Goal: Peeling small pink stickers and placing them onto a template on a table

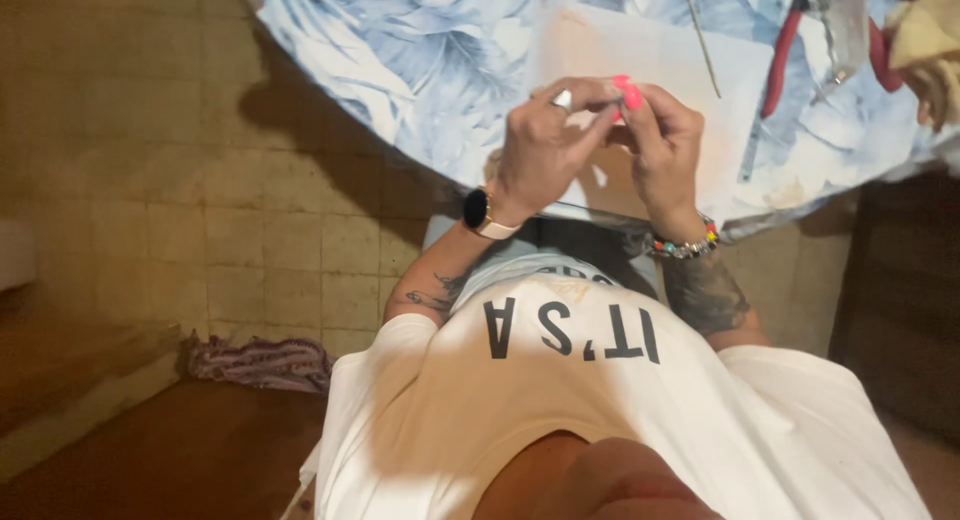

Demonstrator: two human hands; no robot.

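Both hands are bunched together over the white sheet (pixel 690 70) on the surface (pixel 400 50). Left hand (pixel 545 145) and right hand (pixel 660 145) are pinched narrow, fingertips meeting on something too tiny to make out. Red pliers (pixel 780 45) lie well apart, beyond the right hand.

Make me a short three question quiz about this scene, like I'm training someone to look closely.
1. True or false: the left hand and the right hand meet fingertip to fingertip over the pale sheet.
2. Which wrist wears the smartwatch: A left, B right?
3. Fill in: the red-handled pliers lie on the ____ side of the table.

Key: 1 true. 2 A; the right wrist wears a beaded bracelet. 3 right.
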